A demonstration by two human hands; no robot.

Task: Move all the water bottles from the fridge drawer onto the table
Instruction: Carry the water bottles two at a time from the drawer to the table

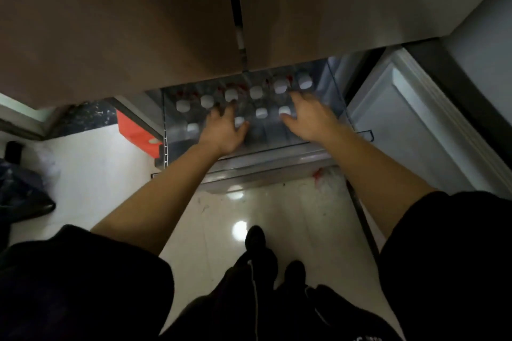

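The two brown fridge doors [110, 22] fill the top of my view, both closed, with a dark seam between them. Below them the pale glossy floor [210, 243] runs under my dark trousers and shoes. To the right a grey lower door [415, 124] stands open. A black bag [22, 191] lies on the floor at far left.

The clear fridge drawer [277, 152] is pulled out toward me beneath the doors. The water bottles [207, 101] stand upright inside it, seen from above: a back row of six white caps and a nearer row of four, with bits of red label showing between them.

Both my bare forearms reach into the drawer. My right hand [310, 119] is spread flat, fingers straight, over the right end of the nearer row, holding nothing. My left hand [225, 130] is down among the bottles with thumb and fingers apart; one white cap [239, 121] shows in the gap by my thumb, but I cannot tell whether I have a grip on that bottle.
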